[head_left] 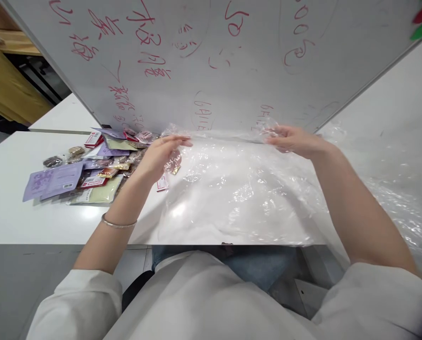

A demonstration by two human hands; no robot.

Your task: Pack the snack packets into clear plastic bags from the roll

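A large clear plastic bag (232, 193) lies spread on the white table, crinkled and shiny, its near edge at the table's front edge. At its far left corner, my left hand (161, 153) is closed on the film, fingers pointing right. My right hand (292, 140) grips the far right part of the bag, with bunched film around the fingertips. Between the two hands the bag's far edge runs nearly straight, close to the whiteboard. Through or beside the film near my left hand, a small gold packet (176, 170) and a red-and-white card (162, 183) show.
Several packets lie piled on the left of the table (12, 222), including a purple pouch (53, 182) and a pale green pouch (103, 191). A whiteboard (182, 94) with red writing stands behind. More clear plastic film (395, 212) covers the right side.
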